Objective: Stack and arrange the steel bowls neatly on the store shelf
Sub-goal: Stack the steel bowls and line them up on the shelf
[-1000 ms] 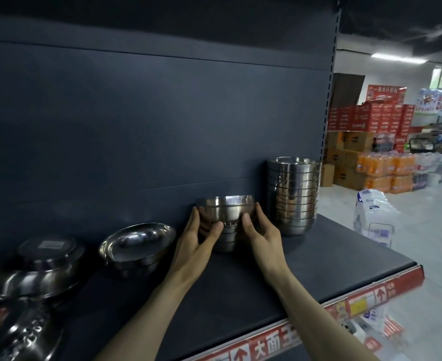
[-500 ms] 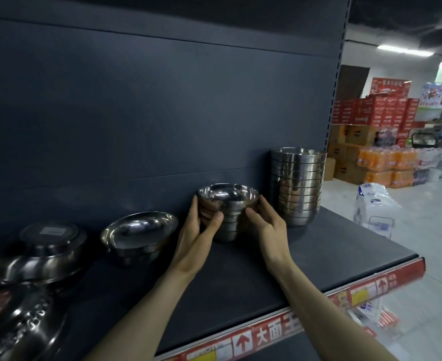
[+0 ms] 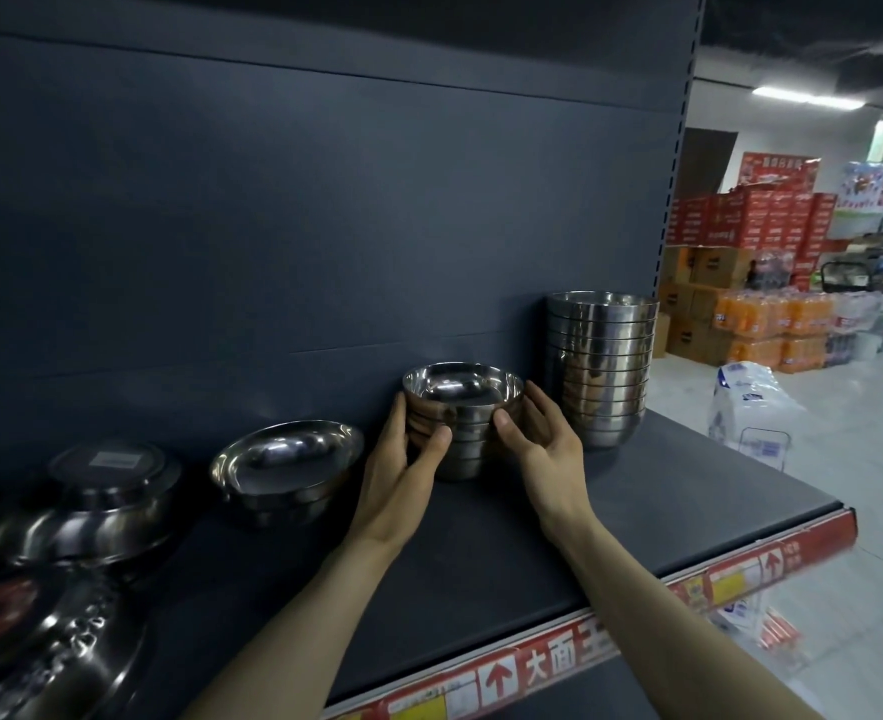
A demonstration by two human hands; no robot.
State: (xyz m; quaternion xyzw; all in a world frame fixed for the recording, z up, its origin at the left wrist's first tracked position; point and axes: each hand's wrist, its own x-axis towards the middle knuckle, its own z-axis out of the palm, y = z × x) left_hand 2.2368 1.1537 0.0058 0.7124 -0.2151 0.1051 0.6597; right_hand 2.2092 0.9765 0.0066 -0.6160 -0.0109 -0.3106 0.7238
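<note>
A short stack of small steel bowls point(image 3: 462, 402) stands on the dark shelf point(image 3: 584, 522) near the back panel. My left hand point(image 3: 403, 459) holds its left side, thumb in front and fingers wrapped behind. My right hand point(image 3: 543, 444) cups the stack's right side, thumb on the front. A taller stack of steel bowls point(image 3: 601, 366) stands just to the right, at the shelf's end. A wider stack of shallow steel bowls point(image 3: 286, 465) sits to the left.
Lidded steel pots point(image 3: 91, 506) and other steelware point(image 3: 39, 652) crowd the shelf's left end. A red price strip point(image 3: 532, 667) runs along the front edge. Beyond the shelf's right end lie an aisle floor, a plastic-wrapped pack point(image 3: 751, 407) and stacked drink cartons point(image 3: 751, 283).
The view has shifted, so the bowls sit higher in the frame. Both hands stay on the short stack, which stands in about the same spot beside the tall stack.
</note>
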